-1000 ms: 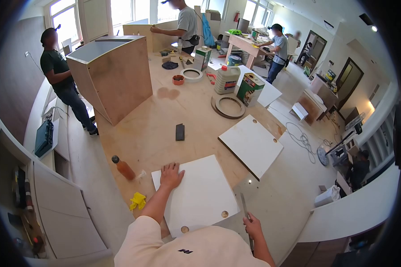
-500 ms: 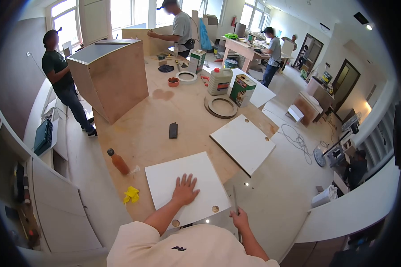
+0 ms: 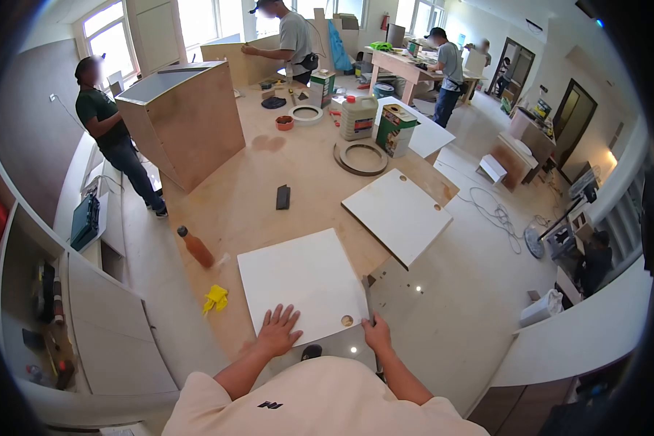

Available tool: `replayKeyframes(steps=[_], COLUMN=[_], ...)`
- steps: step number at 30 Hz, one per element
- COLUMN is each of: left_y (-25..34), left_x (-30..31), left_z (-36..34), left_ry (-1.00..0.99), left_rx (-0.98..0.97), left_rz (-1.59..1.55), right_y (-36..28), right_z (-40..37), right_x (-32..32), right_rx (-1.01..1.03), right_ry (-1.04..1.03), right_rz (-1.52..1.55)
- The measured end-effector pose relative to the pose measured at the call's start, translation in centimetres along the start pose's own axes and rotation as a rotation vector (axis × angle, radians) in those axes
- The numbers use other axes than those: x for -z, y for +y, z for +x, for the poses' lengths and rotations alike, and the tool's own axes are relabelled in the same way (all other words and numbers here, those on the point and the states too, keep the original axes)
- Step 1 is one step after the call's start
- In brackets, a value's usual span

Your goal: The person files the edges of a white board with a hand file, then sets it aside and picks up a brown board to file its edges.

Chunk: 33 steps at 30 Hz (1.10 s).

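My left hand [image 3: 276, 334] lies flat with fingers spread on the near left part of a white panel [image 3: 305, 269]. A round hole [image 3: 346, 320] shows near that panel's close right corner. My right hand [image 3: 377, 336] is closed around a long flat grey file [image 3: 368, 296], which runs along the panel's right edge. The file's lower end is partly hidden by the hand and arm. A second white panel [image 3: 398, 218] with two round holes lies farther off to the right.
On the wooden tabletop [image 3: 225, 211] are an orange bottle [image 3: 196, 247], a yellow cloth [image 3: 215, 299], a dark block [image 3: 283, 197], banding rolls [image 3: 361, 158], a jug [image 3: 357, 118] and a can [image 3: 395, 131]. A large wooden box [image 3: 189, 131] stands far left. Several people work around the room.
My left hand has slid toward me on the panel, covering its near left hole area. My right hand has moved up and left, bringing the file against the panel's right edge.
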State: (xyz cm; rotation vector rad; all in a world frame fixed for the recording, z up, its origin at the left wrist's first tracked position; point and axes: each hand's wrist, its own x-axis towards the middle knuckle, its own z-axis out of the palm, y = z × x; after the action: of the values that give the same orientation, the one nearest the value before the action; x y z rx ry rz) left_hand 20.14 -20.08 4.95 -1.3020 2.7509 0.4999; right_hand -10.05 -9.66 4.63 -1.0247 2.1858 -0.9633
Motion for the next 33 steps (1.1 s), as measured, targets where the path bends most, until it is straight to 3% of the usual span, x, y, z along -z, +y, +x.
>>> replayKeyframes(steps=[3, 7, 14, 20, 24, 26, 28, 30, 31, 33], left_y=[-0.5, -1.9, -0.3, -0.7, -1.4, 0.5, 1.6, 1.3, 1.9, 2.9], left_x=[0.5, -2.5, -2.7, -5.3, -4.3, -0.7, 1.0, 0.1, 0.2, 0.3], left_z=[-2.5, -6.4, -10.0, -9.8, -10.8, -10.1, -7.8, -3.4, -0.8, 5.1], left_ry=[-0.012, 0.211, 0.375, 0.456, 0.545, 0.397, 0.563, 0.63, 0.599, 0.521], left_rx=[0.101, 0.244, 0.119, 0.135, 0.019, 0.206, 0.107, -0.028, -0.084, -0.159], left_rz=[-0.008, -0.024, -0.286, -0.374, -0.186, -0.225, -0.23, -0.178, -0.181, -0.169], right_y=[2.2, 4.7, 2.1, 1.3, 1.0, 1.9, 2.0, 1.4, 1.6, 3.3], right_z=[1.9, 2.8, 4.3, 5.2, 3.5, 2.2, 0.4, -1.0, -1.5, -2.4], right_x=[-1.0, -2.0, -1.1, -0.4, 2.2, 3.2, 4.7, 6.4, 6.7, 6.2], right_rx=[0.019, 0.046, 0.078, 0.104, 0.171, 0.141, 0.058, -0.17, -0.267, -0.247], right_ry=[0.041, 0.097, 0.073, 0.033, -0.094, -0.103, -0.125, -0.234, -0.291, -0.259], right_rz=[-0.004, 0.002, -0.086, -0.093, 0.015, 0.073, 0.127, 0.216, 0.265, 0.281])
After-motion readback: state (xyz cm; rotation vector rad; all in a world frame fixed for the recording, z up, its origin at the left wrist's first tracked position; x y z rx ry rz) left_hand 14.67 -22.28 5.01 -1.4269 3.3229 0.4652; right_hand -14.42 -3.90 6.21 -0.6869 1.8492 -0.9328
